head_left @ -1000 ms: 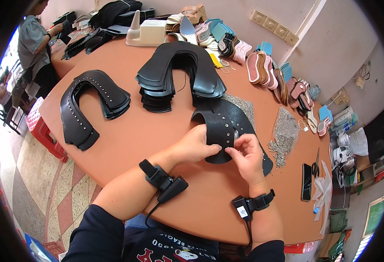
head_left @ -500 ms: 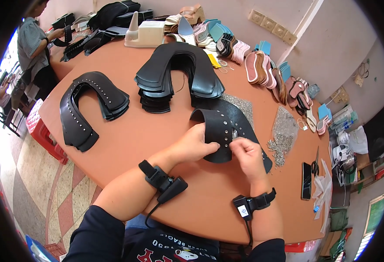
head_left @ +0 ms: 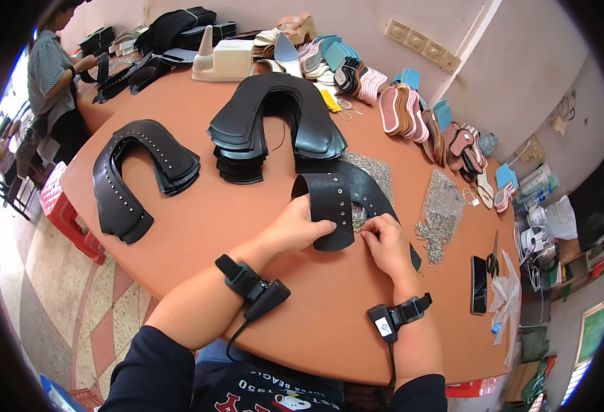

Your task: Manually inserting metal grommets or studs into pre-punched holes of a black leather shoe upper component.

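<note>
My left hand [head_left: 295, 223] is closed on a curved black leather shoe upper [head_left: 326, 206], its thumb pressed on the front face. A row of silver studs runs along the upper's right side. Just right of that edge is my right hand [head_left: 388, 250], thumb and fingertips pinched together; whatever they hold is too small to make out. Small silver studs [head_left: 359, 215] show between the held upper and my right fingertips. Behind the hands, another curved black piece [head_left: 374, 192] lies on the table, partly covered by the held one.
A tall stack of black uppers [head_left: 274, 93] stands behind, and a studded stack [head_left: 113, 172] lies at left. Loose studs [head_left: 432, 237] spill from a clear bag [head_left: 446, 189] at right, near a phone [head_left: 478, 285] and scissors [head_left: 493, 257]. Insoles line the wall; another person works far left.
My right hand has drawn away from the held upper's edge, leaving a small gap. The upper has turned slightly in my left hand, and the whole view has shifted a little.
</note>
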The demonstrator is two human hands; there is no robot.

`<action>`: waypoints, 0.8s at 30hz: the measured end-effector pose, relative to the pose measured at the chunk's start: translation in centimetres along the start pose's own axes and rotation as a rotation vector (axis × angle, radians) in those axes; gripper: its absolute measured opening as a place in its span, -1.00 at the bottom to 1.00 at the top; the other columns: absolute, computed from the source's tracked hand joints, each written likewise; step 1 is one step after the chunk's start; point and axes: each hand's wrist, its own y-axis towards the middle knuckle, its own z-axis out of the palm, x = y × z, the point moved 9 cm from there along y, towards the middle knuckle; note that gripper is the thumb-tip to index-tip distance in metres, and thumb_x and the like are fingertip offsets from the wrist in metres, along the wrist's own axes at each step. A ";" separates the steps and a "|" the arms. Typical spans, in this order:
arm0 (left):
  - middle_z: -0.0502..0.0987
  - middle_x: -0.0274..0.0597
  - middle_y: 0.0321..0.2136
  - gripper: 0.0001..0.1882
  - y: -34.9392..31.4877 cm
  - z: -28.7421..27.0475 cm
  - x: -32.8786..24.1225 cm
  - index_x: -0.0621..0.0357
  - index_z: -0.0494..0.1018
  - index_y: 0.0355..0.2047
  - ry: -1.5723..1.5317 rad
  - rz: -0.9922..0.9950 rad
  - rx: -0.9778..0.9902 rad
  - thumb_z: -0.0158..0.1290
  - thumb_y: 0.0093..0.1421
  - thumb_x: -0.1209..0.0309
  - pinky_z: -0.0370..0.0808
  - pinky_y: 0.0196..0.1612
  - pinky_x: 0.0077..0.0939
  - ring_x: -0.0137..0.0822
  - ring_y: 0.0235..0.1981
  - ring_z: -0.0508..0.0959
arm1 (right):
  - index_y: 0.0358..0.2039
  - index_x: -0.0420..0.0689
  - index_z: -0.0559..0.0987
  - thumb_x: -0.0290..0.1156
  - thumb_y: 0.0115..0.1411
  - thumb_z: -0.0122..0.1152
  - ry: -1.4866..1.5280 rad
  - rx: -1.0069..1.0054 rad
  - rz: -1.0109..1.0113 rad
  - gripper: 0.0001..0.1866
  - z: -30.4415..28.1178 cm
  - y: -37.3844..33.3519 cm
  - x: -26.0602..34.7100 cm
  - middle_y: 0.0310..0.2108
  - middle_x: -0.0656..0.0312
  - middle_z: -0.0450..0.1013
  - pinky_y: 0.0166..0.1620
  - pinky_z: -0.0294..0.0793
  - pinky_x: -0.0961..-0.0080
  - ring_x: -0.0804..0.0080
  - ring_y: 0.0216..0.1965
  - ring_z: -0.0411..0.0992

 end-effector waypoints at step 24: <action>0.45 -0.26 -0.19 -0.58 -0.5 0.9 -1.0 0.28 0.30 -0.05 -0.052 0.044 0.065 -0.02 0.03 0.68 0.40 -0.05 -0.51 -0.45 -0.15 0.44 | -0.38 -0.19 0.38 -0.62 0.09 0.08 0.779 0.080 0.042 -0.90 1.2 -0.8 3.1 -0.47 0.35 0.36 -0.36 0.31 0.75 0.69 -0.43 0.31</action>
